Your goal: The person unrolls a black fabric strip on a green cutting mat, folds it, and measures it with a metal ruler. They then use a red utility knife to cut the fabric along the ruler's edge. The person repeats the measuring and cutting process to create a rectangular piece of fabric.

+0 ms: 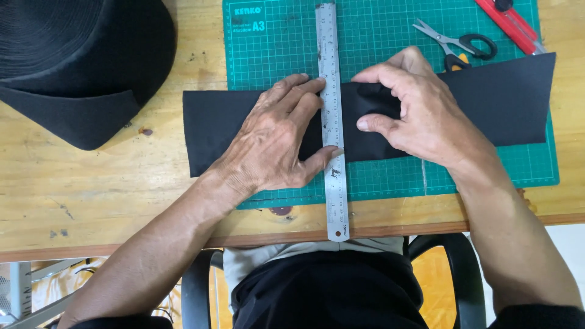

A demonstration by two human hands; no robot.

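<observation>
Black strip (pixel 244 125) across green cutting mat (pixel 378 176), mat ruled with pale grid lines. Ruler (pixel 332 122) silver steel, dark tick marks. Scissors (pixel 454 42) grey blades, black handles, touch of yellow. Knife (pixel 512 24) red with black part. Big roll (pixel 79 67) black. Table (pixel 91 195) pale yellow wood, dark specks.

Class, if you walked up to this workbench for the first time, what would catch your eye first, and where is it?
First, the two hands at the centre: the left hand presses a steel ruler across a black strip, and the right hand holds the strip on the other side. Under them lies a green cutting mat; scissors sit at its top right, a black roll top left.
</observation>
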